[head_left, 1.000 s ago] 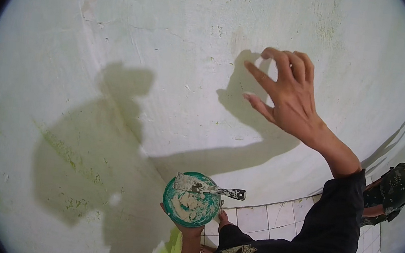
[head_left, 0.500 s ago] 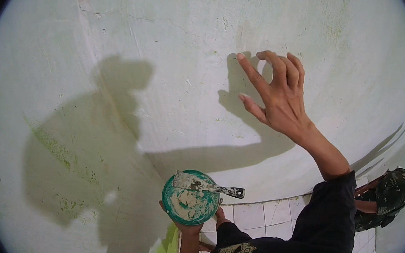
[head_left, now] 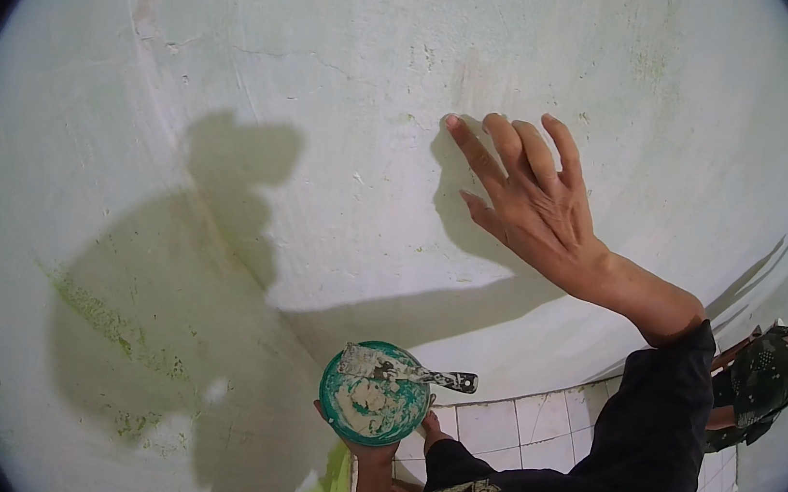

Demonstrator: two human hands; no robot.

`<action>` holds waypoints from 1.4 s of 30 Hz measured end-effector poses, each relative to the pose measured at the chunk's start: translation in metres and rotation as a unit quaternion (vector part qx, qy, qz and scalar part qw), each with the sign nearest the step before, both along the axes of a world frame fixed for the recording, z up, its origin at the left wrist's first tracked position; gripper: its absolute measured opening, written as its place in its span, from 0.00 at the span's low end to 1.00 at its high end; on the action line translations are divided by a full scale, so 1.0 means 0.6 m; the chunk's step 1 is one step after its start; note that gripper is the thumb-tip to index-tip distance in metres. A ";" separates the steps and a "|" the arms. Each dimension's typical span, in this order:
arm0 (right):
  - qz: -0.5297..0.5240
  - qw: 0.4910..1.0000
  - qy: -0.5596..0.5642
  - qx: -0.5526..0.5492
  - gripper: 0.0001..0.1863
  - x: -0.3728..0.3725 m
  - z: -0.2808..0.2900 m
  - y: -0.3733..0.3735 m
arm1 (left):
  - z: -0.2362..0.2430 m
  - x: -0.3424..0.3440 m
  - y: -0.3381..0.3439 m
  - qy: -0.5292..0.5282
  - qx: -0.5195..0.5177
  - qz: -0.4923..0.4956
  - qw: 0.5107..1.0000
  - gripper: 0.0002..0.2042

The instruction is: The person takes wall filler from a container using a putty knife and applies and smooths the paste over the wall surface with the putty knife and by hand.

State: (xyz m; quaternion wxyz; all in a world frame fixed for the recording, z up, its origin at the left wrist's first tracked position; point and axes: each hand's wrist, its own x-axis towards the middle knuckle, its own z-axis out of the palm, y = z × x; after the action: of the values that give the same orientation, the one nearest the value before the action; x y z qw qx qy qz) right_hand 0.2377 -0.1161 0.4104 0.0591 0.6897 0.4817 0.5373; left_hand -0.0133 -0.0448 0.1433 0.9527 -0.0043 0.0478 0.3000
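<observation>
My left hand (head_left: pixel 375 453) supports a round green bowl (head_left: pixel 328 399) from beneath, with its fingers mostly hidden under and behind it. Pale, thick putty-like paste (head_left: pixel 374 402) lies in the bowl and is smeared up its sides. Across the bowl's rim rests a paste-covered putty knife (head_left: pixel 407 373), its dark handle sticking out to the right. My right hand (head_left: pixel 540 200) is raised at the pale wall (head_left: pixel 343 182), holding nothing. Its fingers are spread, and the index fingertip appears to touch the plaster.
The wall shows cracks, small pits and a green-stained patch (head_left: pixel 104 315) at left. My shadow falls across it. White floor tiles (head_left: pixel 490 425) lie below. At the far right another person in a dark patterned shirt (head_left: pixel 767 381) reaches up along the wall.
My right hand has flattened, with its curled fingers straightening toward the wall. The bowl and putty knife have shifted slightly down in view. The other person's arm is raised higher.
</observation>
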 end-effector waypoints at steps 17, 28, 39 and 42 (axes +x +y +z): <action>0.084 0.986 0.144 -0.005 0.35 0.013 0.009 -0.007 | -0.010 -0.009 0.004 -0.043 -0.061 -0.010 0.997 0.40; 0.131 0.976 0.170 -0.036 0.34 -0.013 -0.002 0.018 | -0.009 -0.004 -0.001 0.048 -0.019 0.017 0.999 0.40; 0.069 0.992 0.101 -0.027 0.34 -0.013 -0.018 -0.012 | -0.006 -0.009 0.000 0.012 -0.022 0.021 0.999 0.39; 0.111 0.981 0.151 -0.046 0.35 -0.023 -0.011 -0.019 | 0.009 -0.013 -0.003 -0.021 -0.013 0.011 1.000 0.39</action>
State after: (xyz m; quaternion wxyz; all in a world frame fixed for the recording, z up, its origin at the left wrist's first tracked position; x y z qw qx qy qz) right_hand 0.2237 -0.1274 0.4038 -0.0425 0.7013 0.5834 0.4075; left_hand -0.0209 -0.0465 0.1485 0.9500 -0.0229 0.0319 0.3097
